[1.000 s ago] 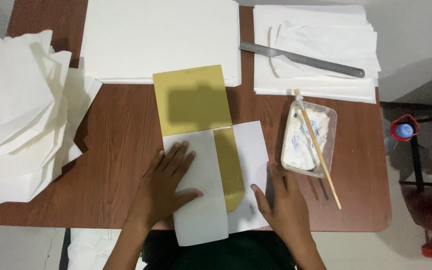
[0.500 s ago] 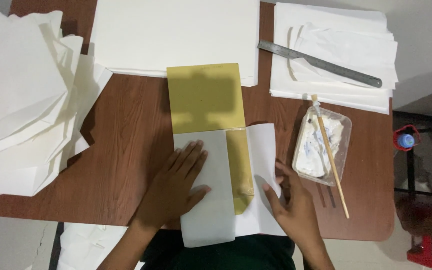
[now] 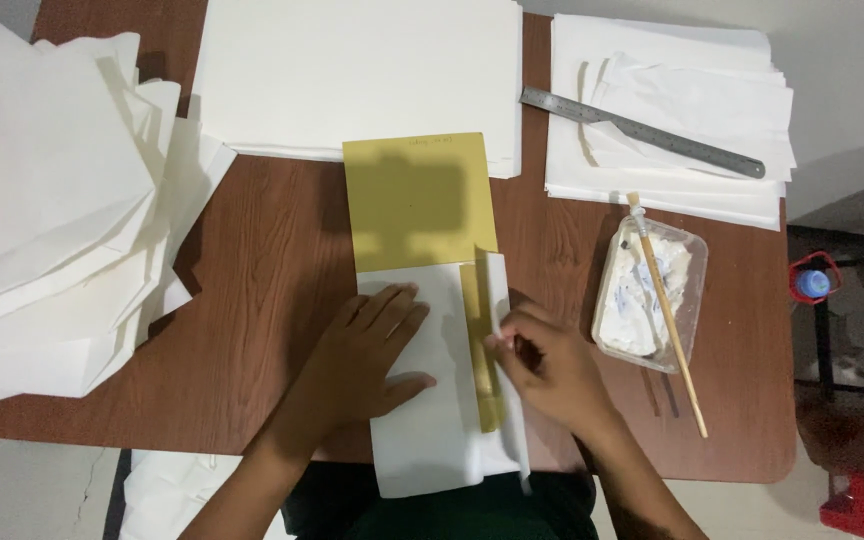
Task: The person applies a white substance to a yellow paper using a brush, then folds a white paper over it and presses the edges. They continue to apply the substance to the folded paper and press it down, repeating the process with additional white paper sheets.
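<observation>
Right now we see the left hand (image 3: 372,350) flat on the white sheet (image 3: 432,420) (long axis near-far), while the right hand (image 3: 542,365) pinches its raised right flap (image 3: 505,330) over the yellow template (image 3: 417,200).

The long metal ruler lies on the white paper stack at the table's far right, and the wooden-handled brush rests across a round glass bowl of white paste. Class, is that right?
Not quite. In the head view the wooden-handled brush rests across a rectangular clear plastic tray of white paste, not a round glass bowl. The long metal ruler does lie on the white paper stack at the far right.
</observation>
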